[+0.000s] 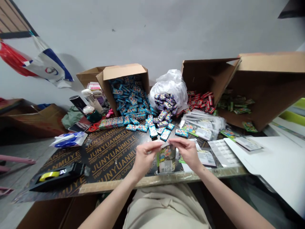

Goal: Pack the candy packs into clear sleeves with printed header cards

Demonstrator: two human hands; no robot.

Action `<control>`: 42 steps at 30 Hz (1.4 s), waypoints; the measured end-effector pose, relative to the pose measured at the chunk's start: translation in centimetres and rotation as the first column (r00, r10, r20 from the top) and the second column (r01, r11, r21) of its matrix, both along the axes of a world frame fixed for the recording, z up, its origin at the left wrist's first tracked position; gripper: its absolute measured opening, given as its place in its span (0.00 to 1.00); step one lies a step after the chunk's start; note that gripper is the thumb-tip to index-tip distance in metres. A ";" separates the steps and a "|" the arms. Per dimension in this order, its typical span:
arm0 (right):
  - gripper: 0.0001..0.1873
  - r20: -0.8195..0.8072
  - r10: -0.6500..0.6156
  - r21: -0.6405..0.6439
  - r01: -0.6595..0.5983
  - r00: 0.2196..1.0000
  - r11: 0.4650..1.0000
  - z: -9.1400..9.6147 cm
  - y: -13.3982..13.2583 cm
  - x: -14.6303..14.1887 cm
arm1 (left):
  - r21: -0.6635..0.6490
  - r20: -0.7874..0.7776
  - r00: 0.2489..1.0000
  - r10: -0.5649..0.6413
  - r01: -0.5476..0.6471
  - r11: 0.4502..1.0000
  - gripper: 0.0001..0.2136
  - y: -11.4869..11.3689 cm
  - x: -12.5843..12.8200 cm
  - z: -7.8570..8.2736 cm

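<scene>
- Beige lap (164,206) sits nearest the lens, at 6 o'clock; both bare forearms rise from it toward the table edge.
- Clock readings are taken from the clear packet (166,158), with 12 pointing away from the person.
- Left hand (144,156): thumb and fingertips pinched narrow on the packet's upper left corner.
- Right hand (188,151): same pinch, on the upper right corner.
- Clear packet: hangs upright between the two hands, over the near edge of the printed plywood table (107,152). A colourful printed insert shows through it (print too small to read).
- 12 o'clock, near: loose blue boxes (152,128) scattered on the board, spilling from a tipped carton (124,71) at 11.
- 12 o'clock, farther: white plastic bag (170,82) with purple boxes (165,103) at its mouth.
- 1 o'clock: a second tipped carton (207,71) with red packs (201,100).
- 2 o'clock: large carton (269,79) holding green packs (235,105).
- 1 to 2 o'clock, nearer: stack of flat clear sleeves (202,122), with more printed cards just beside the right hand.
- 3 o'clock: white sheet (274,159).
- 8 o'clock, well apart: black tape dispenser (57,176) with a yellow roll.
- 10 o'clock: red-handled scissors (94,127), a phone (77,127), two flasks (83,100) and a blue-and-white bag (69,140).
</scene>
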State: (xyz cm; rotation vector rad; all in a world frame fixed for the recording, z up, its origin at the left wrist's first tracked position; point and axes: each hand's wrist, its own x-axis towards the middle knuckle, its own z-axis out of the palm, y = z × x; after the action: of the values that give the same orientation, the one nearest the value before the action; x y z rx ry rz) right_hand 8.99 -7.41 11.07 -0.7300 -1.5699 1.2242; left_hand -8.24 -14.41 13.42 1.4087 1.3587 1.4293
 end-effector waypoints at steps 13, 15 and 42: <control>0.10 0.358 0.109 0.258 -0.210 0.927 0.943 2.3 0.5 1.2 | 0.072 -0.375 0.926 -0.031 0.063 0.995 0.07 -0.2 -0.4 2.0; 0.11 0.377 0.142 0.203 -0.231 0.915 0.951 2.8 0.6 1.1 | 0.068 -0.388 0.920 -0.052 0.085 0.994 0.08 -0.3 -0.5 2.2; 0.11 0.145 0.004 0.295 -0.047 0.989 0.954 -1.6 0.0 1.5 | 0.019 -0.252 0.963 0.095 -0.093 0.995 0.02 -0.1 0.1 0.6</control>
State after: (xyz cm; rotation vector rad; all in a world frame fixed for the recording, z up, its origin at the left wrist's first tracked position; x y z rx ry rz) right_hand 10.49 -7.38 9.43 -0.6122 -1.8385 0.9389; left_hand -8.14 -14.49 14.03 1.5923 1.6006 1.3486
